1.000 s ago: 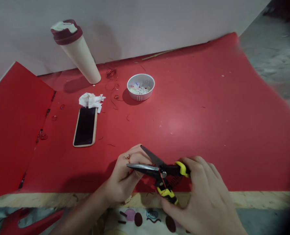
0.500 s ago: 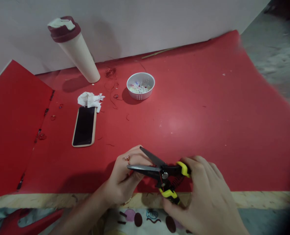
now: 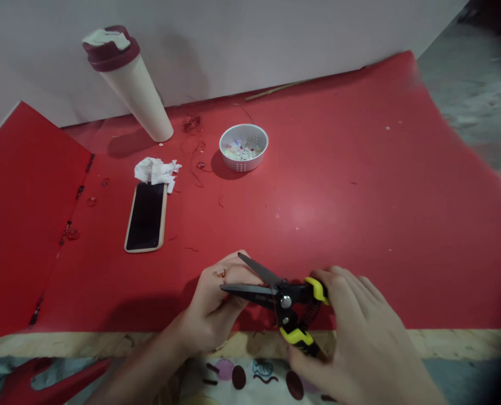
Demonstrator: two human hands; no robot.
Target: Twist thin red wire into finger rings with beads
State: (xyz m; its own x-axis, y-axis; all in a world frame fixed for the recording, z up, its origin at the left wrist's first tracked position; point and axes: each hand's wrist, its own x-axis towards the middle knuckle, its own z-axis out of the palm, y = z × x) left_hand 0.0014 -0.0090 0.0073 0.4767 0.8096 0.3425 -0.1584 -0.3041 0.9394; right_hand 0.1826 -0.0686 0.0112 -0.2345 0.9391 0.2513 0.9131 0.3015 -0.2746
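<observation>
My right hand grips the black-and-yellow handles of a pair of spring snips; its dark blades gape open and point left. My left hand is curled just behind the blades, fingers pinched on a thin red wire that runs between the blades near the pivot. A small ring shows on one finger of the left hand. Both hands hover over the near edge of the red sheet that covers the table.
A phone lies face up at the left, a crumpled tissue above it. Behind stand a cream tumbler with a maroon lid and a white bowl of beads. Wire scraps and small rings lie scattered. A wooden table edge runs below.
The snips' lower handle has swung down and away a little, so the blades stand slightly wider. Both hands stay in place; the view shifted a bit.
</observation>
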